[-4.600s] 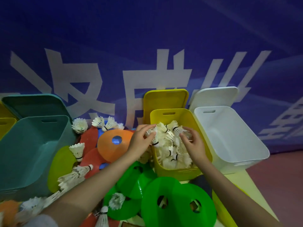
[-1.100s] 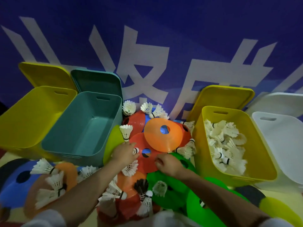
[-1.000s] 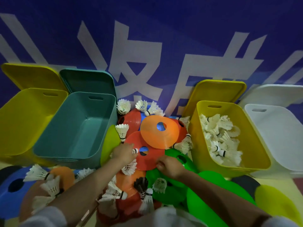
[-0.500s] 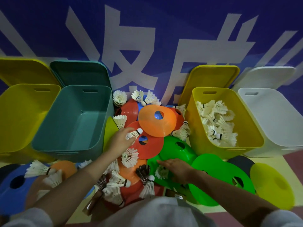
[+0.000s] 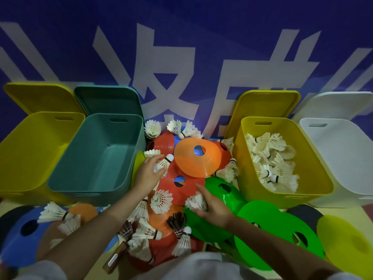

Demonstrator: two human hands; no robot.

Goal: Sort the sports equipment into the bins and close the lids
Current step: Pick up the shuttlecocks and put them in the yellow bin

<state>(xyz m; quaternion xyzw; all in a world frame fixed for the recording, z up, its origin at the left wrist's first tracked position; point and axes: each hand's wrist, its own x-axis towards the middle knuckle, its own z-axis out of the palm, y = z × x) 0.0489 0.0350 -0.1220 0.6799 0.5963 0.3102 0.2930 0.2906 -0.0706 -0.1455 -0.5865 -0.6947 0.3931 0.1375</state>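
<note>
Gripping a white feathered shuttlecock (image 5: 163, 163), cork tip up toward the orange plastic disc cone (image 5: 196, 158), the left hand (image 5: 148, 174) curls round its skirt beside the open teal plastic bin (image 5: 96, 156). Further right, the right hand (image 5: 214, 209) clasps another white shuttlecock (image 5: 196, 202) over the green disc cone (image 5: 224, 191). The open yellow plastic bin (image 5: 282, 190) beyond holds a heap of shuttlecocks.
</note>
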